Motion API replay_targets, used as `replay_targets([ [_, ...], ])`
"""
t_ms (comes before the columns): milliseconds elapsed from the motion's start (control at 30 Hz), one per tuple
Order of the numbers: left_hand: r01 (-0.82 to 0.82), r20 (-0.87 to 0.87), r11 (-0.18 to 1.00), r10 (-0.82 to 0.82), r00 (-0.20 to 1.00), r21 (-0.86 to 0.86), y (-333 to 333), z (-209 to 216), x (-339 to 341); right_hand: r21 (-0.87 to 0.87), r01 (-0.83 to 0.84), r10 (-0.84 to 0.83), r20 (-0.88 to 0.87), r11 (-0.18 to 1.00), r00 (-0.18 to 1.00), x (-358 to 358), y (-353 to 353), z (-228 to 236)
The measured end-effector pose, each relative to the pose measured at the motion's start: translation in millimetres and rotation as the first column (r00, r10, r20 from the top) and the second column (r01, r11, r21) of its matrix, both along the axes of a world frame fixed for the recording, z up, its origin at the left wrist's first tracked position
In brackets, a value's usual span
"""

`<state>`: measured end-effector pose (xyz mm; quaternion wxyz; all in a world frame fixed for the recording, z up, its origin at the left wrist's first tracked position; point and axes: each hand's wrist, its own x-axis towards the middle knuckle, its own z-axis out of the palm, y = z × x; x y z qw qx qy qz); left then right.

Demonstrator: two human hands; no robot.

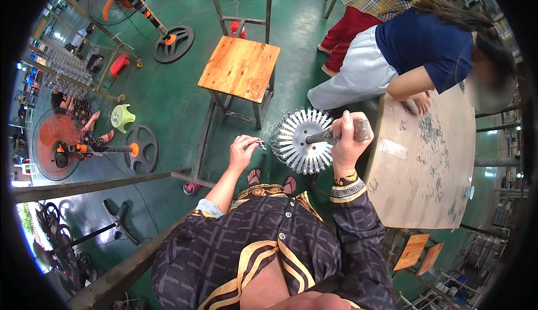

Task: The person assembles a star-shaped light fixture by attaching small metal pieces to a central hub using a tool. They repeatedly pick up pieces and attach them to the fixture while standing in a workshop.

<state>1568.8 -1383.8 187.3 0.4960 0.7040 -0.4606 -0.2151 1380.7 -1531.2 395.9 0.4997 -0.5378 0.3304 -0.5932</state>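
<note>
My right hand (346, 147) is wrapped round a thick grey rod (320, 137) that rises from the middle of a round slotted metal rack (305, 153). Pale strips fan out all round the rack's rim, and small shiny wire pieces hang along its left edge. Beside that edge, my left hand (241, 152) pinches a few small metal wire pieces (261, 144) between thumb and fingertips. They are too small to name. The left hand and the rack are apart.
A brown table (392, 181) with scattered small wire pieces stands at the right; a co-worker in a navy shirt (423, 44) leans over it. Ahead is a wooden stool (240, 66). Fans (59, 144), a green plastic stool (121, 118) and metal rails (101, 186) stand left.
</note>
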Motion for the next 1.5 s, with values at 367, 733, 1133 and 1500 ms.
replay_targets([
  [367,0.184,0.184,0.982,-0.173,0.968,-0.044,0,-30,-27,-0.04,0.186,-0.188,-0.041,0.982,0.981,16,-1,-4],
  [733,0.26,0.215,0.966,-0.254,0.943,0.002,4,-36,-53,-0.077,0.294,-0.299,-0.059,0.953,0.953,18,4,-8],
  [1133,0.218,0.215,0.975,-0.204,0.955,-0.045,0,-30,-65,-0.09,0.314,-0.321,-0.067,0.945,0.945,16,7,-6],
  [1500,0.212,0.211,0.977,-0.204,0.956,-0.014,-2,-37,-69,-0.102,0.31,-0.318,-0.074,0.945,0.945,23,8,-3],
])
